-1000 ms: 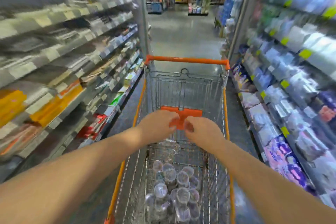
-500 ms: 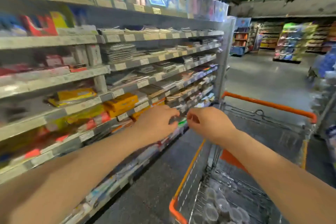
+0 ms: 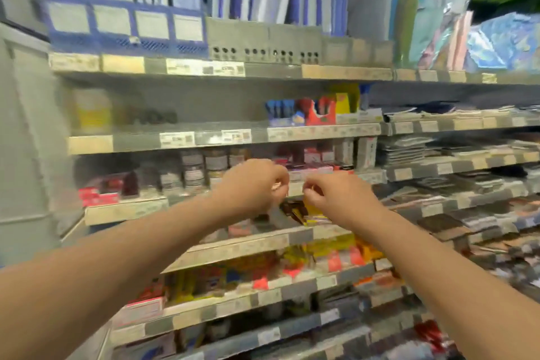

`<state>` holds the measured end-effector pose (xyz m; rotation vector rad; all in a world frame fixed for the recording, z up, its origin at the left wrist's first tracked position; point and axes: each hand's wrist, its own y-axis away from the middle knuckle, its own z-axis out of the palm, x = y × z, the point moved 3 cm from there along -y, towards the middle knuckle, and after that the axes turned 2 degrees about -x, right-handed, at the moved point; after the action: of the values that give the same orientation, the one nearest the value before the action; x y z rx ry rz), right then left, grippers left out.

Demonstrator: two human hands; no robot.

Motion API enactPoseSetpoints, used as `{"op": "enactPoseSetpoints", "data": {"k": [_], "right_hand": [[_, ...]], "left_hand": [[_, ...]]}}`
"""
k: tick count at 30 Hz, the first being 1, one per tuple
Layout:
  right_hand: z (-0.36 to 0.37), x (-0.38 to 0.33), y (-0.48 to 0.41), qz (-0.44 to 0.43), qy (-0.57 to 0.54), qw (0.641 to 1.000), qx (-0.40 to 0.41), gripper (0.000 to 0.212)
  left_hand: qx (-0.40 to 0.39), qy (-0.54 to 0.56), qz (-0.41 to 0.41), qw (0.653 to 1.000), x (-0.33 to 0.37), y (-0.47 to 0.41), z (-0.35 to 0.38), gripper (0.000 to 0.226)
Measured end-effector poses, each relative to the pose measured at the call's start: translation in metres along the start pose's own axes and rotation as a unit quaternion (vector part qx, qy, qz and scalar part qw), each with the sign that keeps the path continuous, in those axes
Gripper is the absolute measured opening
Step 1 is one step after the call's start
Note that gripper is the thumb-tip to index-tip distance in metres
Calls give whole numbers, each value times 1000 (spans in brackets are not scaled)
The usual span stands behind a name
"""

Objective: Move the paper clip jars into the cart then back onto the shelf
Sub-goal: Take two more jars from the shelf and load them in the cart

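Several small clear paper clip jars [image 3: 193,174] with labels stand in stacked rows on the third shelf [image 3: 125,209], left of centre. My left hand [image 3: 251,185] is raised in front of that shelf, just right of the jars, its fingers curled inward and nothing visible in them. My right hand [image 3: 336,200] hovers close beside it, also curled and holding nothing that I can make out. The two hands nearly meet, fingertips facing each other. The cart is out of view. The picture is blurred.
Tiered shelves of stationery fill the view: blue folders in a blue rack [image 3: 125,26] on top, red and yellow packs [image 3: 318,111] on the second shelf, flat dark packets [image 3: 438,152] to the right. A grey upright panel [image 3: 26,126] bounds the shelves on the left.
My view has swung left from the cart and aisle to face the shelves. The cart and its jars have left the frame. Both hands stay raised, curled and close together.
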<state>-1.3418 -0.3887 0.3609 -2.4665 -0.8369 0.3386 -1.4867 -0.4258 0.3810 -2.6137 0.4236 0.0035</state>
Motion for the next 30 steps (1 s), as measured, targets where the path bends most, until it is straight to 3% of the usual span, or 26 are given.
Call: {"op": "enactPoseSetpoints", "data": {"k": [9, 19, 21, 25, 30], "right_hand": [[59, -84, -183, -119, -66, 991, 13, 21], [83, -106, -354, -261, -64, 963, 26, 15], [90, -109, -379, -285, -30, 958, 3, 12], [116, -125, -415, -328, 49, 941, -62, 16], [144, -140, -470, -337, 37, 927, -160, 23]], "left_hand": [[13, -77, -123, 989, -181, -16, -19, 21], [50, -110, -187, 975, -306, -106, -32, 24], [25, -131, -207, 969, -328, -118, -32, 25], [-108, -130, -257, 951, -375, -130, -21, 31], [-146, -182, -253, 939, -415, -148, -20, 39]]}}
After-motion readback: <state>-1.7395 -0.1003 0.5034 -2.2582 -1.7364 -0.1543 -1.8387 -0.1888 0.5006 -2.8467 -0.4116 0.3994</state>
